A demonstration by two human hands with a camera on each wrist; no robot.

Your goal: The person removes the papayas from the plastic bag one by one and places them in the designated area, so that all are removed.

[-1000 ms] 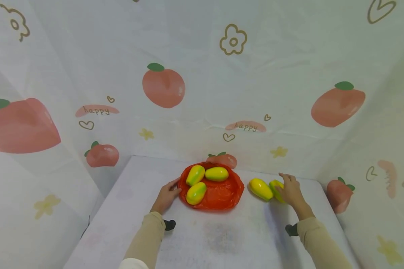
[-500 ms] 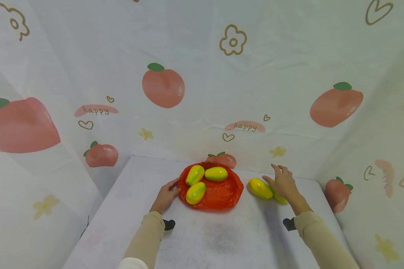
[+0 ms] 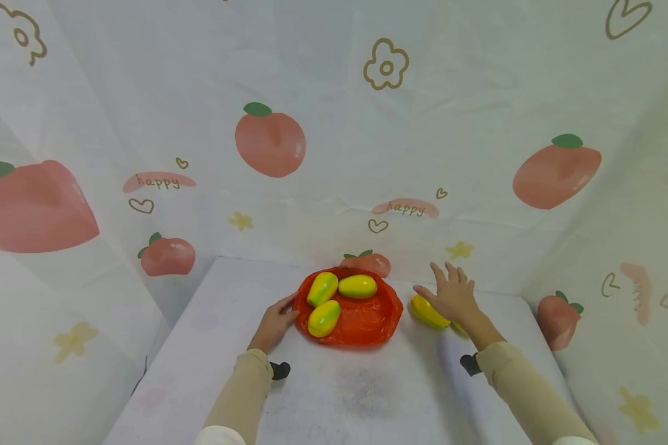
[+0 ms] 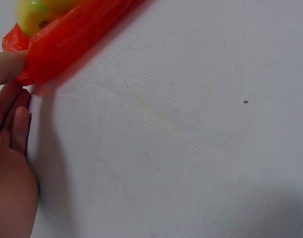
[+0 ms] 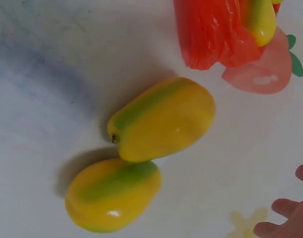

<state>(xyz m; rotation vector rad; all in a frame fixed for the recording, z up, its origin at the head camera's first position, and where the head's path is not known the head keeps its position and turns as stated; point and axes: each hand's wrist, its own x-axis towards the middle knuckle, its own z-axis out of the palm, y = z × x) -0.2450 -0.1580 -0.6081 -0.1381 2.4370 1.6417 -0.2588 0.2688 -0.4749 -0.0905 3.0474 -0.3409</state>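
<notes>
A red plastic bag point(image 3: 367, 337), its mouth spread wide, lies at the back of the table with three yellow-green papayas inside, one at the front left point(image 3: 324, 318). My left hand point(image 3: 273, 327) pinches the bag's left edge; in the left wrist view the thumb lies on the red plastic with the fingers below it. My right hand point(image 3: 458, 301) hovers, fingers spread and holding nothing, above two more papayas right of the bag. The right wrist view shows both: one papaya point(image 5: 164, 119) touches the other papaya point(image 5: 114, 196). In the head view the hand partly hides them.
The white table point(image 3: 334, 402) ends at a wall of white cloth point(image 3: 312, 216) printed with peaches and flowers. More of this cloth closes in the left and right sides.
My right hand has moved left and slightly up from beside the right papaya to over the pair, its fingers spreading. My left hand and the bag have stayed put.
</notes>
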